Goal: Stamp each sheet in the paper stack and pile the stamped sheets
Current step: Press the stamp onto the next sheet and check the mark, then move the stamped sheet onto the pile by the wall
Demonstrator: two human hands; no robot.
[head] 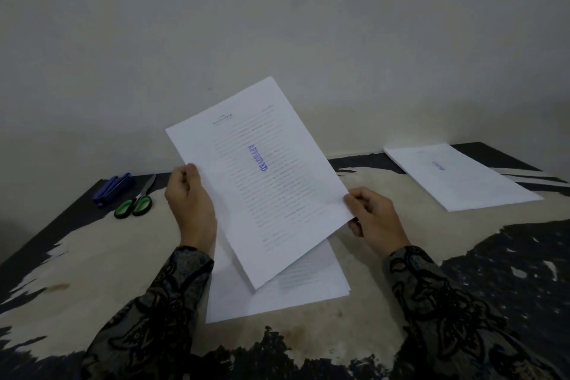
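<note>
Left hand [189, 207]: grips the stamped sheet [262, 182] by its left edge (blue stamp showing through, mirrored);
Right hand [374, 220]: pinches its right corner;
Paper stack [277, 296]: beneath, on the table [92, 271]

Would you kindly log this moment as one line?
stamped sheet: lifted | left hand, right hand: pinch its edges | stamped pile: far right

held up off the table [92, 256] between left hand [191, 203] and right hand [374, 219]: a sheet [262, 194] stamped in blue. beneath lay the paper stack [277, 296]; at two o'clock, a stamped pile [456, 176]; at ten o'clock, scissors [137, 202] beside a blue stamp [112, 188].
</note>
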